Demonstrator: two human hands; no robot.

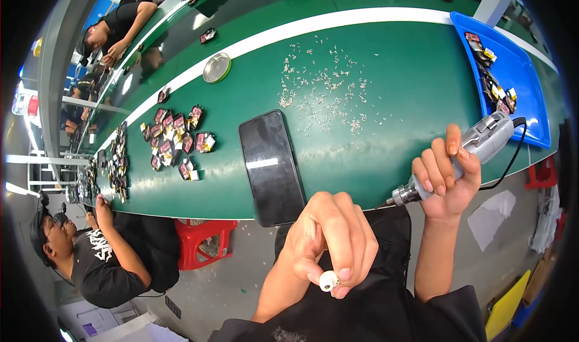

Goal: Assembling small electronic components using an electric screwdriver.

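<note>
My left hand (pixel 335 239) is closed in front of my body, pinching a small white round part (pixel 329 280) with a dark centre between thumb and fingers. Higher and to the right, my right hand (pixel 449 176) wraps round a grey electric screwdriver (pixel 485 140). Its metal tip slants down to the left, at the near edge of the green table (pixel 386 149). A black smartphone (pixel 271 167) lies just beyond my left hand. Many tiny pale screws (pixel 329 91) are scattered over the tabletop past the phone.
A pile of small black-and-red assemblies (pixel 175 134) lies left of the phone, with a round tin (pixel 217 68) beyond. More assemblies sit in a blue tray (pixel 534 95) at right, near the screwdriver's black cord (pixel 518 155). Co-workers sit at left, by a red stool (pixel 205 245).
</note>
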